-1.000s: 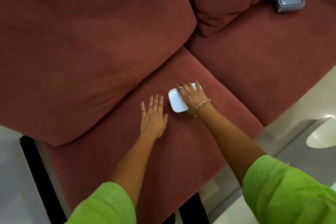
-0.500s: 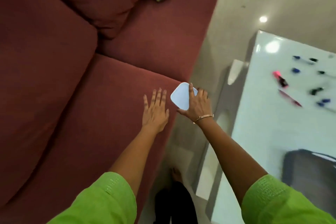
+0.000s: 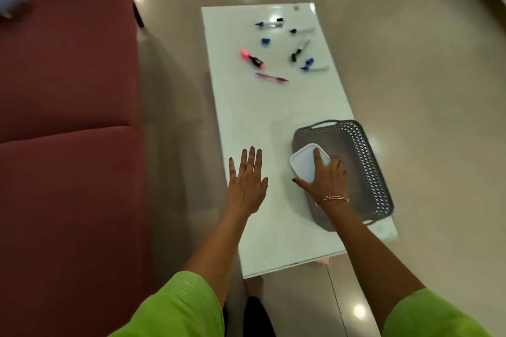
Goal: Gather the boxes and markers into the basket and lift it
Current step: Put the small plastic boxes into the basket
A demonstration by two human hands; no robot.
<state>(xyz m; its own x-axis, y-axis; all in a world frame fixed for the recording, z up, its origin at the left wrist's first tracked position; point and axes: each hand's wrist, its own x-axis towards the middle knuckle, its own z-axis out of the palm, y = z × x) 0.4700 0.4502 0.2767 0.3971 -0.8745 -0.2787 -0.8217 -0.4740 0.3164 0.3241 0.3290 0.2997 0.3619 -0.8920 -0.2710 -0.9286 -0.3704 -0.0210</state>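
While our right hand closes its grip on the white box over the grey basket, our left hand hovers flat and empty above the surface; markers look blurred, with no writing legible.

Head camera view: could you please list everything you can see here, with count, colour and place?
table: one, white, centre
basket: one, grey, near right part of table
box: one, white, held over basket's left rim
markers: several, blurred; blue, black and pink, scattered on far half of table
sofa: one, dark red, left
blue thing: one, blurred, on sofa, far left
floor: beige, glossy
left hand: open, over table
right hand: gripping box
sleeves: two, green, bottom
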